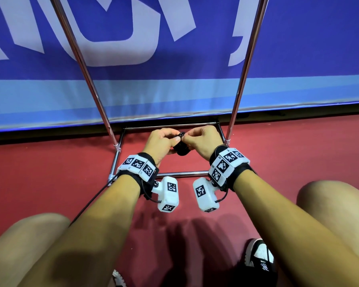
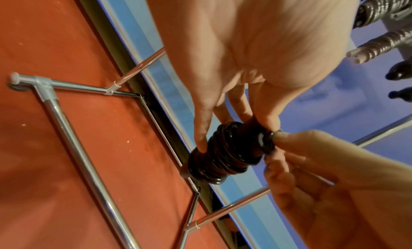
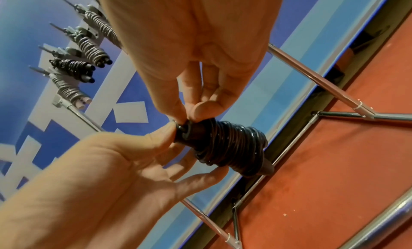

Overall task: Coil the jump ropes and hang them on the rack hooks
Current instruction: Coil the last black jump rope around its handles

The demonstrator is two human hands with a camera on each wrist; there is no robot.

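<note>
Rope (image 2: 225,154) wound tight, pinched in both hands (image 1: 161,141) (image 1: 205,141), not yet hung; four coils (image 3: 87,46) already on far hooks.

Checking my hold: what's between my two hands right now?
The coiled black jump rope: left hand holds its wound body, right hand pinches its end. Both wrist views show it.
</note>
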